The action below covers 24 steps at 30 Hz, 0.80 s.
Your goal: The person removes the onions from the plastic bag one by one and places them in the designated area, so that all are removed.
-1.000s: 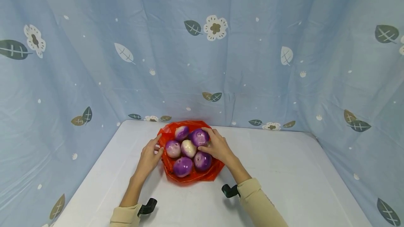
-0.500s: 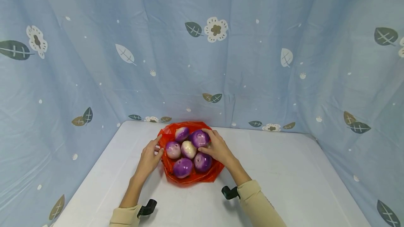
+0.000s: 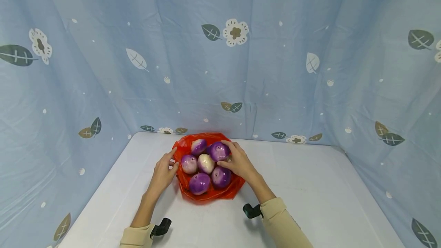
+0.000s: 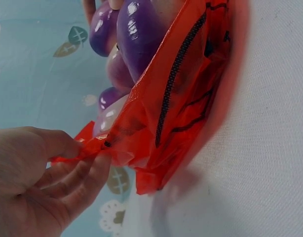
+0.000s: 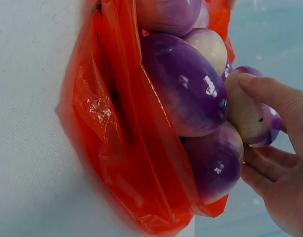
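Note:
A red plastic bag (image 3: 236,190) lies spread open on the table, full of several glossy, round purple-and-white vegetables that look like turnips or onions. My left hand (image 3: 163,172) pinches the bag's left edge between thumb and fingers; the left wrist view shows the thin red film (image 4: 92,146) caught there. On the right side, my right hand (image 3: 240,163) grips one purple vegetable (image 3: 219,151) at the top of the pile. Its thumb lies across the pale flank of that vegetable (image 5: 245,111) in the right wrist view, while the fingertips are partly hidden behind it.
A white table (image 3: 303,194) extends around the bag. Close behind it hangs a blue curtain (image 3: 275,87) printed with leaves and flowers, which also borders both sides. Black wrist mounts (image 3: 161,226) stick out from the sleeves.
The right hand and the vegetable it grips have shifted very slightly to the right. My left hand stays on the bag's edge. The head view has tilted a little upward.

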### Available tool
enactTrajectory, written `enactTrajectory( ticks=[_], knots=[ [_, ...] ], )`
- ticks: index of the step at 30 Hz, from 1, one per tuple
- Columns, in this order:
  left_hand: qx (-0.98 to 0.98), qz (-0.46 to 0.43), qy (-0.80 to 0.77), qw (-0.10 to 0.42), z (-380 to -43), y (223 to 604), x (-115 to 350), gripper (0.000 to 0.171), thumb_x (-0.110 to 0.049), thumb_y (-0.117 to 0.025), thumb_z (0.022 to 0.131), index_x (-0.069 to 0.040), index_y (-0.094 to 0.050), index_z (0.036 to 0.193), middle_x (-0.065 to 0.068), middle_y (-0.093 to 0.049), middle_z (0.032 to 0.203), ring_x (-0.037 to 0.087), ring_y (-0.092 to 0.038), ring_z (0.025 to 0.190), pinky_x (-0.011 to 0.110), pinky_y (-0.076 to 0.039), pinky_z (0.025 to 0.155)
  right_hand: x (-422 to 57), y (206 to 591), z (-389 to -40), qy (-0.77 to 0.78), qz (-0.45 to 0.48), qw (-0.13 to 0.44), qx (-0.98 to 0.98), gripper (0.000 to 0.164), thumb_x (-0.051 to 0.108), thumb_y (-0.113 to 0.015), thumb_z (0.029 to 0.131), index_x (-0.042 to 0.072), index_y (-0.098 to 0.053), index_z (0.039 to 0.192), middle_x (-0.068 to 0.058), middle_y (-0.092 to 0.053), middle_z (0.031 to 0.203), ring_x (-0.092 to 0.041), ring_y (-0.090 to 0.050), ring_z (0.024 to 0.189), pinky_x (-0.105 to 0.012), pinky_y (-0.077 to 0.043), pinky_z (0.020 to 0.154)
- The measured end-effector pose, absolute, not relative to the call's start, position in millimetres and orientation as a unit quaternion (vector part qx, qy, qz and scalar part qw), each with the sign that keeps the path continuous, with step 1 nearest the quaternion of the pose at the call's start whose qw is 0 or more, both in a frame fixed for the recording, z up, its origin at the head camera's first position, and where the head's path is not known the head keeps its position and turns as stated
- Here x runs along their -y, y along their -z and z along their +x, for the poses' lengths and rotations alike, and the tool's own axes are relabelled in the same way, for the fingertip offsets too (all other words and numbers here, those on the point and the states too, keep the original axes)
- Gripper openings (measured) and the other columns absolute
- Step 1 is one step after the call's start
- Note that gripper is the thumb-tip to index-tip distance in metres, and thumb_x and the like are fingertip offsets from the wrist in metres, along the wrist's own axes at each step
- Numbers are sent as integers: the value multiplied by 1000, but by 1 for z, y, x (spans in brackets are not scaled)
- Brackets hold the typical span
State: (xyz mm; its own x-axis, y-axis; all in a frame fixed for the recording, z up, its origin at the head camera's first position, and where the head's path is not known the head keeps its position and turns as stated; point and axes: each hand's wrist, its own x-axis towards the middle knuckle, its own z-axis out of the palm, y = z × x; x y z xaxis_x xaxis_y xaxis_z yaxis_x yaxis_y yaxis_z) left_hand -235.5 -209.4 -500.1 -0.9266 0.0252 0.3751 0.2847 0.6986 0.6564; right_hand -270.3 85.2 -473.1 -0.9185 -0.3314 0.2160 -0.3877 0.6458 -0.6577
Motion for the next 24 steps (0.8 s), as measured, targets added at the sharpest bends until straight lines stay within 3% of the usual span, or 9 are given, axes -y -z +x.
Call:
enactTrajectory(
  ticks=[9,20,24],
  knots=[
    [910,-75,378,152,-234,498,208,57,-4,-64,91,-5,-46,145,17,-63,108,25,-67,85,31,-61,69,-90,470,-270,-377,191,43,905,77,35,-79,81,25,-41,147,-13,-51,133,-30,-57,120,-50,-56,93],
    [908,-78,380,158,-234,499,209,57,-3,-64,90,-5,-47,145,16,-64,107,24,-66,85,32,-61,69,-95,467,-268,-388,188,37,902,78,37,-79,82,21,-40,149,-13,-52,134,-32,-55,125,-52,-55,94],
    [905,-85,378,173,-235,500,208,56,-3,-65,89,-3,-48,143,17,-64,107,25,-68,83,40,-61,72,-99,465,-266,-393,191,43,898,77,34,-79,82,21,-42,148,-13,-52,134,-33,-55,124,-53,-54,96]
  ],
)
